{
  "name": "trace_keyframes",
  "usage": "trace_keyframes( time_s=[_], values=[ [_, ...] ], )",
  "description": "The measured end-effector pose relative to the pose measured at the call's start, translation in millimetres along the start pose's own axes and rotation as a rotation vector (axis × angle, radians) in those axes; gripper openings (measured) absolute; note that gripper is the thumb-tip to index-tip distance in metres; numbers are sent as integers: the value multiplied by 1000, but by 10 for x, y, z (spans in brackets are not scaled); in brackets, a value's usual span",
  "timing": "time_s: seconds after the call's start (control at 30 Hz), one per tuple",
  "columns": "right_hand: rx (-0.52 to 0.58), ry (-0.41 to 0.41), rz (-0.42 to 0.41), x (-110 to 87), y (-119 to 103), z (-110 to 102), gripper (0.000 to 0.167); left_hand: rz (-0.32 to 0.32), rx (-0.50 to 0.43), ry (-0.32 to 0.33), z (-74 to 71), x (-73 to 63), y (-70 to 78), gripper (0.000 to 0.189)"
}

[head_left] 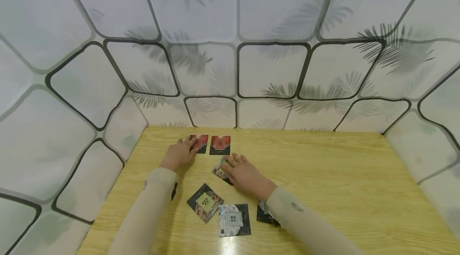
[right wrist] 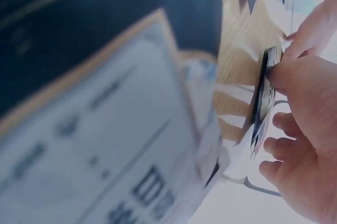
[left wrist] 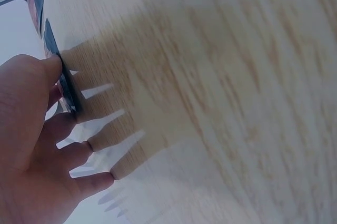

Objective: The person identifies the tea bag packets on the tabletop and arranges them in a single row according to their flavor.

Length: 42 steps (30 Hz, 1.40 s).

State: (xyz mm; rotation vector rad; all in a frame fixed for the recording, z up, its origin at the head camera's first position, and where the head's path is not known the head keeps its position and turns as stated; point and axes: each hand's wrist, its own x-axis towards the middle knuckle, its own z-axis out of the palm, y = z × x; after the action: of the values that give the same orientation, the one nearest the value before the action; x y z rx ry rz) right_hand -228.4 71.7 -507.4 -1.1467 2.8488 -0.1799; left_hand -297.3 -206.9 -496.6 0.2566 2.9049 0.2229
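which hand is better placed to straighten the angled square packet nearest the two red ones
Probably the right hand: it touches that dark patterned square packet; the left hand touches the leftmost red and black square packet.

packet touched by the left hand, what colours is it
The packet is red and black, clearest in head view.

And here, pale walls [head_left: 273, 73] on three sides, dark outlines [head_left: 238, 69] and grey leaves [head_left: 384, 49] across them, yellowish table [head_left: 341, 167] below!
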Motion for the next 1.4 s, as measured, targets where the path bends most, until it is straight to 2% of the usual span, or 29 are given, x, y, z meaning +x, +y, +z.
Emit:
trace_keyframes(
  time_s=[0.23,0.57,1.1,1.4],
  values=[
    [15,-15,32,-74,92,27,48,-2,-9,-13,4,-6,-10,60],
    [-17,-20,69,-177,219,45,44,5,-9,-13,24,8,-19,60],
    [77,-37,154,-270,396,-5,48,6,-23,5,36,2,-19,59],
    [105,-12,174,-275,527,-3,50,18,-30,10,33,7,-19,60]
  ],
)
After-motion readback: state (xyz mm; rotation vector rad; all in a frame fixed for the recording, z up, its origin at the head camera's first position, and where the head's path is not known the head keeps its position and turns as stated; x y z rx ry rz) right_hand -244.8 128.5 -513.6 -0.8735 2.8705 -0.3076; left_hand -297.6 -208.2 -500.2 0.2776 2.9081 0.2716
